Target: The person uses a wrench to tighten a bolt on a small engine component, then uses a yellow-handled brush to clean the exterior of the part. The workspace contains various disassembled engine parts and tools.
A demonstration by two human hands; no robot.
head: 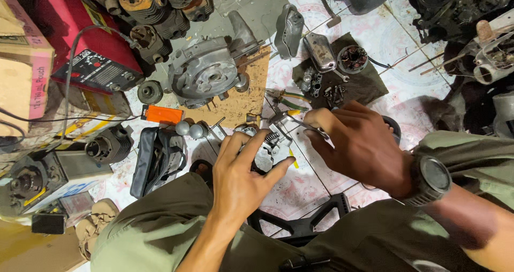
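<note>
Here, left hand (241, 170) gripping metal part (266, 150), right hand (357, 143) pinching pliers (300, 123)

Prob. a small-engine repair w/shop: engine casing (206, 74), cylinders (147, 4) & tools on tiled floor (385, 42).

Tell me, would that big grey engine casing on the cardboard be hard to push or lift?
The casing is probably heavy: it looks like thick cast metal. It likely wouldn't roll, being lumpy and lying flat on the cardboard. Greasy surfaces may make it slippery.
</note>
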